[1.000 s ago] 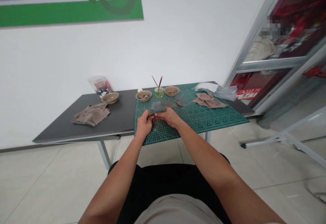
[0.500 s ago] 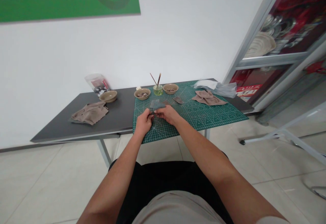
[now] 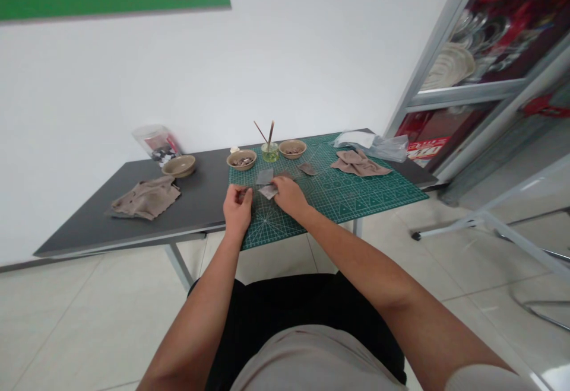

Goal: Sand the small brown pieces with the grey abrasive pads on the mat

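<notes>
On the left part of the green cutting mat, my left hand is closed, thumb against fingers. A small dark brown piece shows in its grip; its kind is too small to tell. My right hand pinches a small light grey sheet, perhaps sandpaper, held tilted over the mat. Just behind it lies another grey square sheet. Beyond the right hand a flat brown piece is partly hidden, and a second brown piece lies further right.
Two bowls of small pieces flank a glass jar with two brushes. Brown cloths lie at left and right. A third bowl, a clear container and a plastic bag stand near the wall.
My hands have moved apart: the left slightly left with the brown piece, the right holding the grey sheet. Before, they were together on a grey sheet. The view has shifted a little.
</notes>
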### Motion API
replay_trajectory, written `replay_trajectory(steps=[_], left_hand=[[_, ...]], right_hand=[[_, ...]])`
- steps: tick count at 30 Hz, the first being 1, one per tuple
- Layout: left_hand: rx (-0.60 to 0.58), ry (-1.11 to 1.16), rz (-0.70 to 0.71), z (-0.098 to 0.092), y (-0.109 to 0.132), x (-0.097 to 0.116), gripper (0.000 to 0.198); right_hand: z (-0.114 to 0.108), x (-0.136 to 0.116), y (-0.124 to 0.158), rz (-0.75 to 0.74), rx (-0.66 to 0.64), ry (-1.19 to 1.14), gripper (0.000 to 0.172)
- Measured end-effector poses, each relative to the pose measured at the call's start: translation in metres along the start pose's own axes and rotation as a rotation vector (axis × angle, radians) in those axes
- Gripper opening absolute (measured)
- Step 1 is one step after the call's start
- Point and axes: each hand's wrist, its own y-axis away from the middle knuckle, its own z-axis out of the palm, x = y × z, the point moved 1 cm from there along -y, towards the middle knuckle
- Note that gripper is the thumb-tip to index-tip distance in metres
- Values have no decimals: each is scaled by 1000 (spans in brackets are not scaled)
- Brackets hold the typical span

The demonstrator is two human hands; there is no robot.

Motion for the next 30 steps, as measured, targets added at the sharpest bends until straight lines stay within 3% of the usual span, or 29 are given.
replay_trajectory(steps=[2,5,11,16,22,27,30], left_hand=[[19,34,-18,0,-2,1,19],[12,92,-59,2,-4,0,21],[17,107,-78,5,-5,-4,21],[11,145,-102,6,-5,-8,22],[13,141,-90,4,-4,-4,22],[-54,-72,-16,3,-2,-3,23],[-151,-200,111,3,-2,0,23]], right_hand=[[-1,1,7,-123,-91,132,39],[-5,2,18,-220,-115,164,43],[-13,7,31,-331,-181,237,22],[-6,1,24,-269,-153,343,33],[0,-22,18,-212,-165,351,31],[-4,-18,23,-153,-120,201,52],[-2,-13,20,-102,-20,0,45]])
